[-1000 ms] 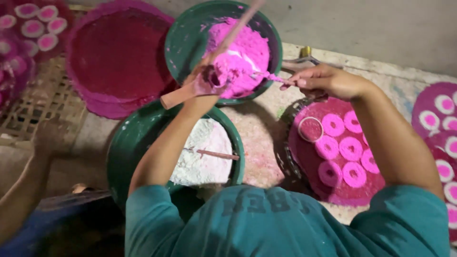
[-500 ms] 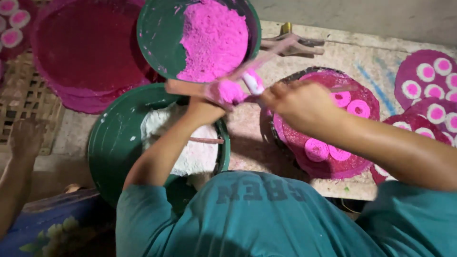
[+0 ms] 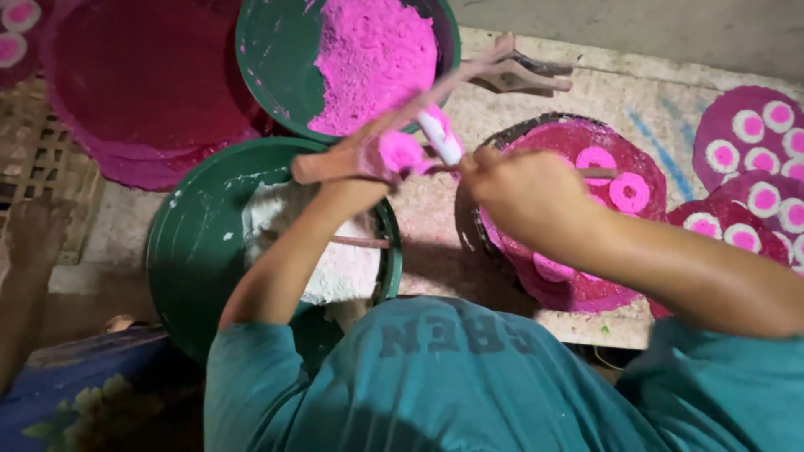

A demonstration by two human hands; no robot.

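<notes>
Left hand [image 3: 356,167] closed in a grip on a long wooden paddle-shaped mould [image 3: 394,125] loaded with pink powder, above green round basins. Right hand [image 3: 511,188] closed around a thin stick [image 3: 439,139], scraping the mould.

Bare grey concrete floor [image 3: 636,25] at top, woven mat [image 3: 33,159] left, dim light.

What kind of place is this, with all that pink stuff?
Probably a small handmade food or craft workshop, on the floor. A green basin of pink powder, another of white powder, and round trays of pink-and-white discs show it.
</notes>
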